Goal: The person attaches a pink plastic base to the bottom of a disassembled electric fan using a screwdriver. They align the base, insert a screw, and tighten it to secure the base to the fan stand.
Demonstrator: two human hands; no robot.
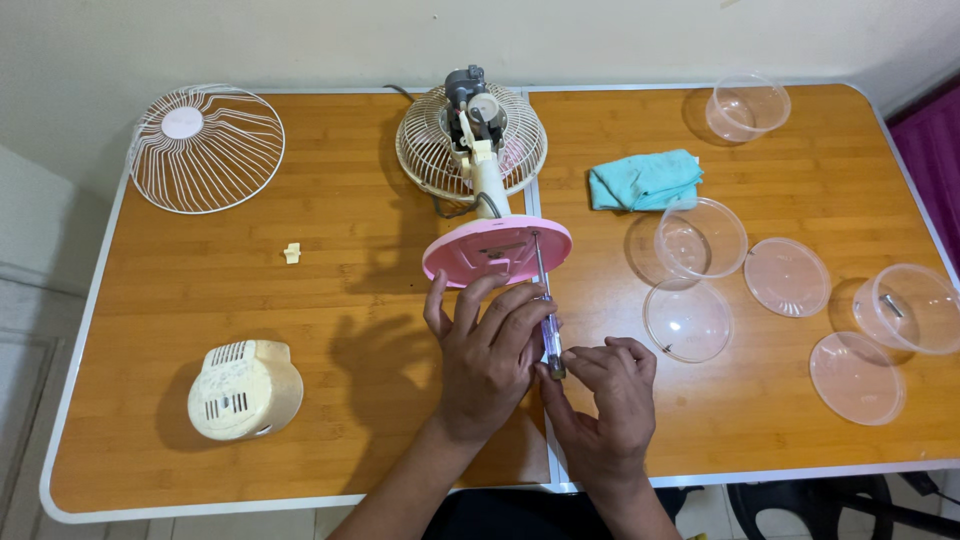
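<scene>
Both forearms come in from the near edge and meet at the middle. The left hand (487,355) lies palm down, fingers spread and stretched toward the far side, thumb out to the left. The right hand (608,395) sits just beside it, nearer and to the right, its fingers curled inward, fingertips pinched together.

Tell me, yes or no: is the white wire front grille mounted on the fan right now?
No. The white wire front grille lies by itself at the far left corner of the wooden table, apart from the dismantled fan.
</scene>
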